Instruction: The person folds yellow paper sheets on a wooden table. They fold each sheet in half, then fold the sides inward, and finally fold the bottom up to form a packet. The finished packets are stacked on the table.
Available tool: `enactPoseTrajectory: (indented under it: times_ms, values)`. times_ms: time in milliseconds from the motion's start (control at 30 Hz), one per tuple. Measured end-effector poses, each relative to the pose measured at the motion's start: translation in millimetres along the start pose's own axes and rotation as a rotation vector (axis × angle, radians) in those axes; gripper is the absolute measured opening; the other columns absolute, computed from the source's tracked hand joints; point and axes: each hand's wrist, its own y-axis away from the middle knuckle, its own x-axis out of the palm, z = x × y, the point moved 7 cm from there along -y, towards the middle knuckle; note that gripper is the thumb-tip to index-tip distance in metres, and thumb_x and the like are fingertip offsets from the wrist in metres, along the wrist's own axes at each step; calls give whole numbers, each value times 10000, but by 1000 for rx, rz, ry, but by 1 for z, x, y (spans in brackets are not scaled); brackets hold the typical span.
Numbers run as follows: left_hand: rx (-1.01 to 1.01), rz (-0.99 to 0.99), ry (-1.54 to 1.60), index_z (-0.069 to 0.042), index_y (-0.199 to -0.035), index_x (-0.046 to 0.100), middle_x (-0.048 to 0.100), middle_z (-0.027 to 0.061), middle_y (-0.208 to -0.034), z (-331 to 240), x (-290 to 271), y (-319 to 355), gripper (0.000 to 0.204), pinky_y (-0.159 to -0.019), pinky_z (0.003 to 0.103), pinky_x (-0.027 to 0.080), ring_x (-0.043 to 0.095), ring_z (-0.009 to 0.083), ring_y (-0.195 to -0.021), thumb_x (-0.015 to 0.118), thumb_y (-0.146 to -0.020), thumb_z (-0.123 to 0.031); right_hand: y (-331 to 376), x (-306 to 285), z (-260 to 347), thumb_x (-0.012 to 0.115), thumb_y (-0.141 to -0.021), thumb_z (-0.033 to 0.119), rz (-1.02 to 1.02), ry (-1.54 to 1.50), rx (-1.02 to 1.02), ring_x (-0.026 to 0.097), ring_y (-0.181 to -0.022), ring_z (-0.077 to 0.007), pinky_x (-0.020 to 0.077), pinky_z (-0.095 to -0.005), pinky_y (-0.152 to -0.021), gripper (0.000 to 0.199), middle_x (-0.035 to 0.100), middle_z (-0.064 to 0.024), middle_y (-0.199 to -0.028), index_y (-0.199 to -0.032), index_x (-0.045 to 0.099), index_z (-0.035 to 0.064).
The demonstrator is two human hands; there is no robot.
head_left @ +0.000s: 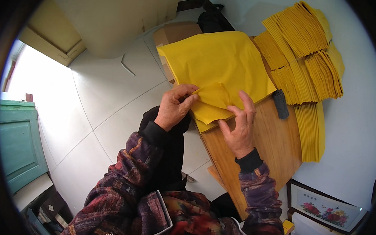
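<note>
Now, L hand (174, 106) pinching yellow fabric (217, 60); R hand (240, 137) half-curled, fingers (249, 106) apart

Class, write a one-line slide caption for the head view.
Left hand and right hand at the near edge of yellow material on a wooden table, yellow stacks to the right.

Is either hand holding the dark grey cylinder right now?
No, the dark grey cylinder lies on the wooden table, while the left hand and right hand are at the yellow sheet.
</note>
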Motion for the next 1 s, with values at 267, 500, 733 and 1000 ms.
enactPoseTrajectory:
  times_ms: [267,500,733,1000]
  values:
    - [-3,-9,-24,29,-1033,643,654,35,-945,1,-1,0,175,-799,245,472,583,105,-872,638,-905,-90,2,8,6,722,-707,-25,72,99,-114,345,-1316,-390,343,-452,-1068,218,419,-149,-1401,-896,639,44]
    - [12,20,19,33,-1050,636,640,56,-1026,0,0,1,189,-815,251,472,587,114,-900,623,-881,-51,-6,11,5,704,-727,-30,164,23,-35,327,-1331,-386,338,-455,-1072,124,427,-137,-1415,-828,658,27]
    - [-121,100,99,55,-1103,604,594,63,-1141,-2,-3,3,329,-730,210,453,572,105,-863,546,-783,1,-12,11,-3,711,-710,-31,175,-82,55,328,-1330,-392,325,-452,-1076,130,437,-142,-1407,-792,635,35]
    - [-65,180,106,49,-1097,605,555,71,-1217,-3,-2,1,362,-738,216,460,550,104,-964,515,-746,40,-11,11,-7,709,-694,-33,170,-121,78,335,-1326,-395,318,-454,-1074,134,449,-151,-1398,-760,618,41]
